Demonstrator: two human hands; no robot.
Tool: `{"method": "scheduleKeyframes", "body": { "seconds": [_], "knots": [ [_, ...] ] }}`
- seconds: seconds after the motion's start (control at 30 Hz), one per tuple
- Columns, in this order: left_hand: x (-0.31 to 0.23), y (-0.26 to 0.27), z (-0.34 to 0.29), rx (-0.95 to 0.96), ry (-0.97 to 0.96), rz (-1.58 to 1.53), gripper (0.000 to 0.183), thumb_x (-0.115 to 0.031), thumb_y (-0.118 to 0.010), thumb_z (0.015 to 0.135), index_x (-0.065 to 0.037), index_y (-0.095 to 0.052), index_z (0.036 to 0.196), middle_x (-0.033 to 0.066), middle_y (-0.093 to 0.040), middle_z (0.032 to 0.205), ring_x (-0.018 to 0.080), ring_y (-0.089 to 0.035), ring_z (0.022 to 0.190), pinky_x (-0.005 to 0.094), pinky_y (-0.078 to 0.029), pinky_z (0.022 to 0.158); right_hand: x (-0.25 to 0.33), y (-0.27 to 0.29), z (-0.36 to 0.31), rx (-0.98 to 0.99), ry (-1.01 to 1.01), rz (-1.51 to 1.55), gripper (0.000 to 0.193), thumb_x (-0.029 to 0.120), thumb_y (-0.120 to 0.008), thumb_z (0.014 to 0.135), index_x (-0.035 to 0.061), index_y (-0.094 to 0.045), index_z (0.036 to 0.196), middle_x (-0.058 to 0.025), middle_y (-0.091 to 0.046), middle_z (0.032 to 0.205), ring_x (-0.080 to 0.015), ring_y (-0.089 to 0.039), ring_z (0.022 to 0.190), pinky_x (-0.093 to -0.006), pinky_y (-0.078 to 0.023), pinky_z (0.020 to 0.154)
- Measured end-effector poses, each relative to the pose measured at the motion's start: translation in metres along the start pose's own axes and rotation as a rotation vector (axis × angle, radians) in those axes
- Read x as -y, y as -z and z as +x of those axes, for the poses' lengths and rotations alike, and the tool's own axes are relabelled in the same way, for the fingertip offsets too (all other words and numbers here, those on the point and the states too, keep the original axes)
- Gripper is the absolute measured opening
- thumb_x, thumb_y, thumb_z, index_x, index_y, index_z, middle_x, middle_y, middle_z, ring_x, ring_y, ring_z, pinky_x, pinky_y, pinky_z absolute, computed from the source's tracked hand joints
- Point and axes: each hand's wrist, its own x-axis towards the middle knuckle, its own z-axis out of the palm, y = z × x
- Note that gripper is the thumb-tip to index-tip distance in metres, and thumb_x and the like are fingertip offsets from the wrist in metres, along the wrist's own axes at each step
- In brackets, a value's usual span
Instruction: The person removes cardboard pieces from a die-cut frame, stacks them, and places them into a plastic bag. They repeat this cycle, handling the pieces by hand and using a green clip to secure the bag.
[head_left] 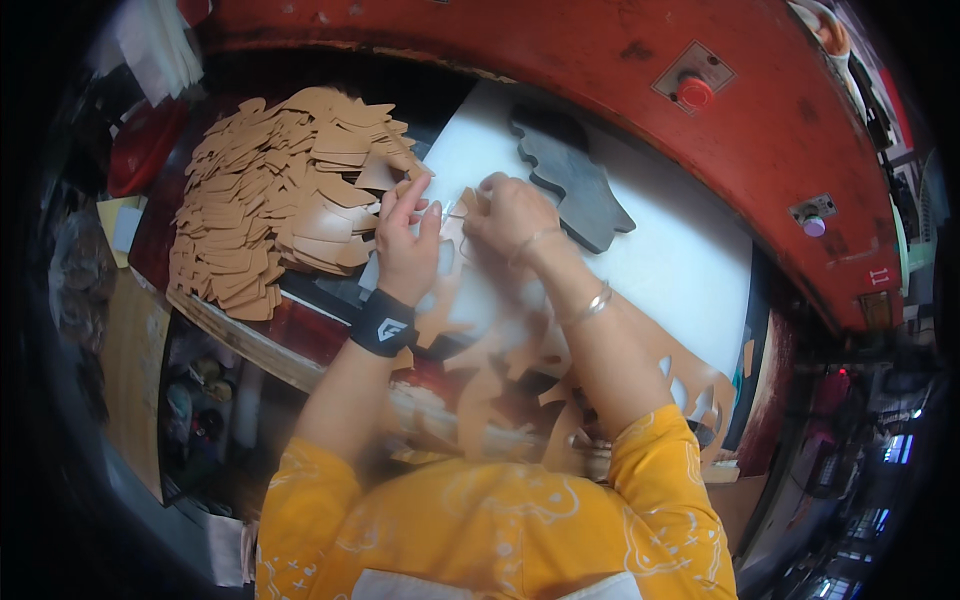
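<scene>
board (695,265), right grip (515,217) tight on sheet (657,336)

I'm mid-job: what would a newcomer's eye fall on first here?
Probably the big heap of tan pieces, left of the hands. Next, the red beam across the top, with its red button at upper right. The dark wavy-edged block also stands out on the white board, just beyond the right hand.

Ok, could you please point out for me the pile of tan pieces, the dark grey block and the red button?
Pile of tan pieces (280,195): head view, middle of the heap.
Dark grey block (574,184): head view, its flat top face.
Red button (694,92): head view, its round cap.
</scene>
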Motion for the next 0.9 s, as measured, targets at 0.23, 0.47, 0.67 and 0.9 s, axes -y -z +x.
{"method": "scheduleKeyframes", "body": {
  "seconds": [0.23,0.47,0.67,0.9],
  "knots": [
    [0.001,0.007,0.005,-0.022,0.02,-0.103,0.033,-0.009,-0.056,0.084,0.001,-0.056,0.115,0.0088,-0.052,0.103,0.0133,-0.051,0.08,0.0239,-0.044,0.07,-0.02,0.028,0.009,0.17,0.032,0.534,0.025,0.017,-0.07,0.072,-0.0008,-0.059,0.086,-0.0071,-0.06,0.074,-0.0159,-0.057,0.069,-0.0266,-0.047,0.066],
    [-0.04,0.008,0.026,0.269,-0.02,-0.368,0.038,-0.017,-0.062,0.083,0.005,-0.056,0.114,0.0074,-0.053,0.103,0.0091,-0.05,0.081,0.0219,-0.043,0.069,-0.006,0.067,-0.003,-0.166,0.168,1.25,0.018,0.013,-0.068,0.079,0.0009,-0.055,0.082,-0.0039,-0.059,0.076,-0.0081,-0.056,0.068,-0.0217,-0.046,0.059],
    [-0.086,0.009,0.023,0.408,0.116,-0.355,0.02,-0.015,-0.063,0.081,0.004,-0.064,0.084,0.0039,-0.058,0.07,0.0104,-0.053,0.063,0.024,-0.043,0.06,-0.001,0.078,-0.038,-0.258,0.242,0.925,0.016,0.011,-0.067,0.078,0.0004,-0.056,0.081,-0.0027,-0.06,0.07,-0.0066,-0.052,0.06,-0.0209,-0.043,0.05],
    [-0.122,0.007,-0.003,0.471,-0.154,-0.162,0.017,-0.013,-0.063,0.077,0.004,-0.064,0.082,0.0117,-0.059,0.069,0.0188,-0.053,0.059,0.0281,-0.043,0.056,-0.013,0.064,-0.074,-0.506,0.054,1.254,0.02,0.016,-0.065,0.082,0.0049,-0.052,0.072,-0.001,-0.058,0.067,-0.0046,-0.051,0.053,-0.0181,-0.039,0.045]
  ]
}}
